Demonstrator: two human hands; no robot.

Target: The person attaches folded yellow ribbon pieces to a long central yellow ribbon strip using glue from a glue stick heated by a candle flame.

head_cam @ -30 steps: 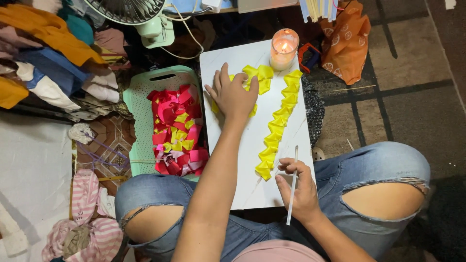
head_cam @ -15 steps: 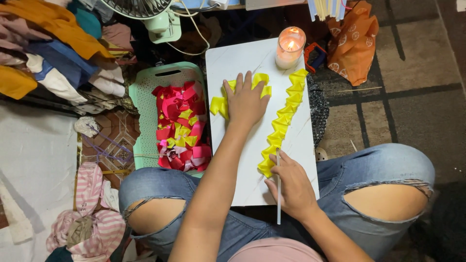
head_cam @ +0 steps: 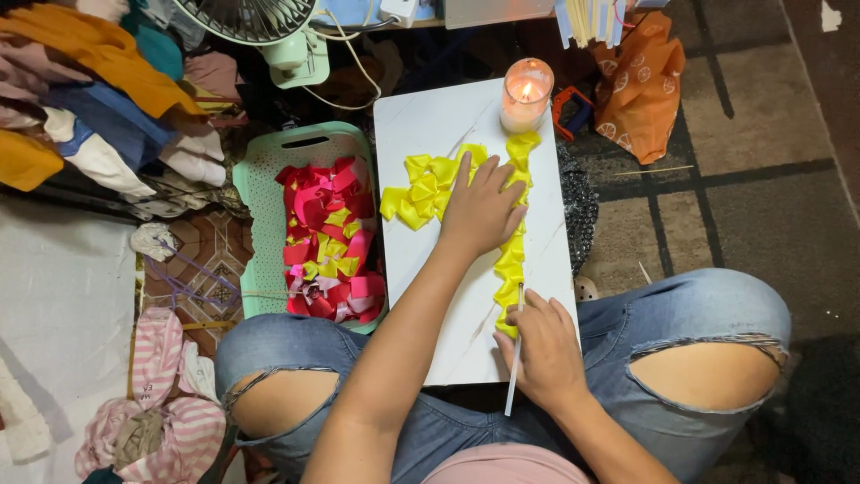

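A white marble-look board (head_cam: 421,116) rests across my knees. On it lie folded yellow ribbon pieces (head_cam: 419,190), some bunched at the upper left and some in a line running down the right side. My left hand (head_cam: 479,211) lies flat on the bunched pieces, fingers spread. My right hand (head_cam: 542,350) sits at the board's lower right edge and grips a thin white stick (head_cam: 515,354) whose tip touches the lowest yellow piece. A lit candle in a glass (head_cam: 526,92) stands at the board's top right corner.
A mint-green basket (head_cam: 260,188) left of the board holds pink, red and yellow ribbon pieces. Piled clothes (head_cam: 90,99) lie at the far left, a small fan (head_cam: 269,27) at the top, an orange bag (head_cam: 640,85) at upper right. Striped cloth (head_cam: 166,394) lies by my left knee.
My left hand has slid right and down along the yellow pieces, bunching them to its left. My right hand moved the stick up to the line's lower end.
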